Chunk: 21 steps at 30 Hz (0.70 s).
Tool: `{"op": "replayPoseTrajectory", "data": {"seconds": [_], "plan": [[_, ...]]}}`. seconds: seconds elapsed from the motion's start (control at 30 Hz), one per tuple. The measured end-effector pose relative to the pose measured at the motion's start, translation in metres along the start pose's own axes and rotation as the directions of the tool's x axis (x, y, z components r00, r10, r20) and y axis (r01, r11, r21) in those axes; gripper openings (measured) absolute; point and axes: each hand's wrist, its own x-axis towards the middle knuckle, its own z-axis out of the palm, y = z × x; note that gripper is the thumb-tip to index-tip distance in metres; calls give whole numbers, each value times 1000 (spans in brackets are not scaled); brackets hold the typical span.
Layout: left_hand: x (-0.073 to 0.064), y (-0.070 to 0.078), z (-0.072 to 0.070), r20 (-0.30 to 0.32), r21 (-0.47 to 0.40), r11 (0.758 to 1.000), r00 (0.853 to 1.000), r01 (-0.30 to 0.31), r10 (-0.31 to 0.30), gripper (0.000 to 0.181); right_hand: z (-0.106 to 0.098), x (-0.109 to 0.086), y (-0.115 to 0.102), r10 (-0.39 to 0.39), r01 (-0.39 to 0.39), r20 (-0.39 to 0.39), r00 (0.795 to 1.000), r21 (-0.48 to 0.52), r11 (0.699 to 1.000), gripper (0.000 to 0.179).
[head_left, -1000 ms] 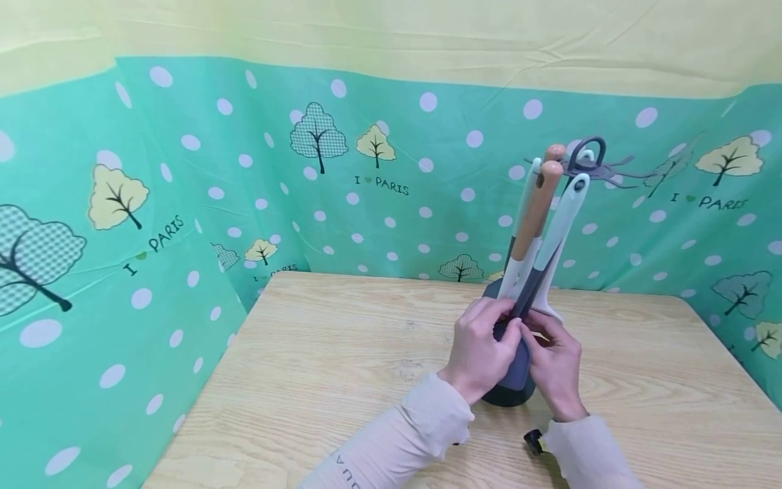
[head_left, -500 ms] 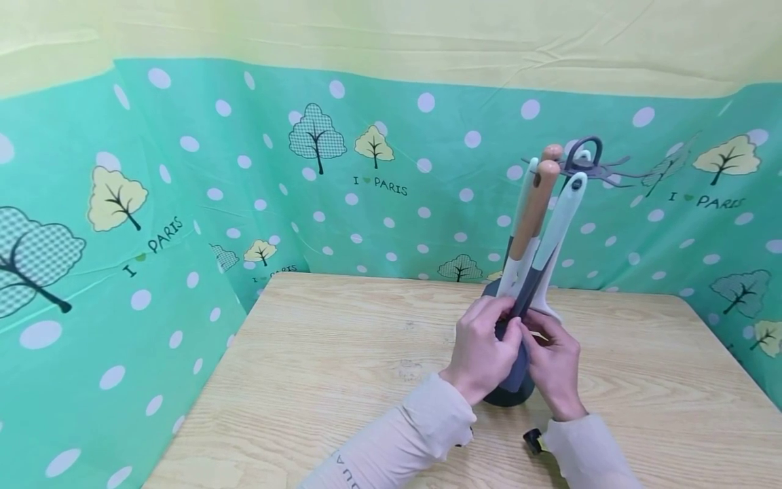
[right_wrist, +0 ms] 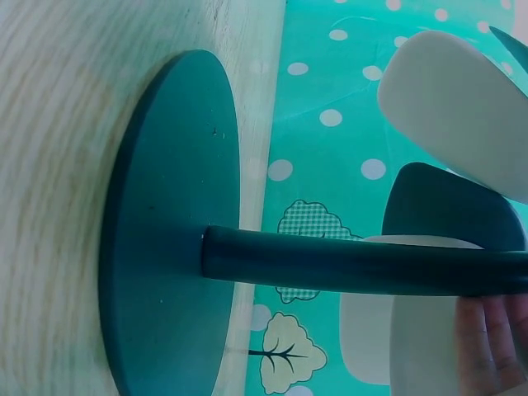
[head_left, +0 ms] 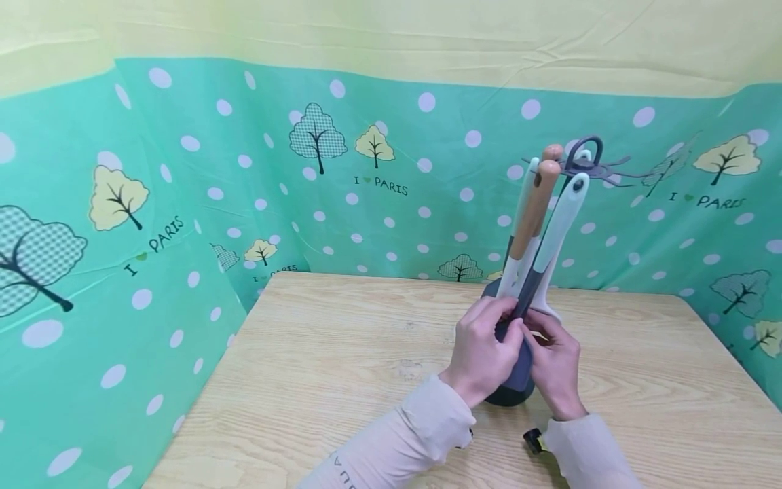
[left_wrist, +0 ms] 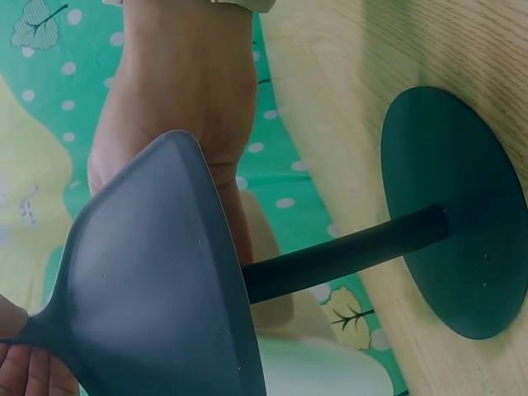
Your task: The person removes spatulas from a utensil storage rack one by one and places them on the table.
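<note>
Both hands are at a dark grey spatula (head_left: 519, 367) with a mint handle, hanging on the near side of a utensil stand (head_left: 508, 396). My left hand (head_left: 485, 346) pinches it at the neck; in the left wrist view its fingertips (left_wrist: 37, 371) lie against the narrow neck above the wide blade (left_wrist: 157, 272). My right hand (head_left: 556, 363) grips the same spot from the other side, thumbs close together. Its fingertips are partly hidden by the spatula. In the right wrist view fingers (right_wrist: 487, 342) show below the pole (right_wrist: 346, 262), near pale utensil heads.
Several utensils with wooden handles (head_left: 537, 210) and mint handles hang around the stand. The purple-grey top hooks (head_left: 592, 170) spread outward, some without utensils. The round base (right_wrist: 173, 214) stands on a wooden table (head_left: 342, 353). A patterned cloth (head_left: 379, 224) encloses the back and sides.
The spatula's blade shifts very slightly between the hands. Both hands keep the same place and hold.
</note>
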Motion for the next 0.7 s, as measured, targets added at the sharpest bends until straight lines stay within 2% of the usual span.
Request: {"op": "replayPoseTrajectory", "data": {"seconds": [0.53, 0.7], "plan": [[-6, 4, -10, -12, -4, 999, 999, -38, 38, 20, 1, 1, 0, 26, -26, -6, 1000, 10, 1000, 22], [-10, 2, -16, -15, -25, 999, 999, -41, 41, 20, 4, 1, 19, 70, -70, -10, 998, -10, 998, 25]]}}
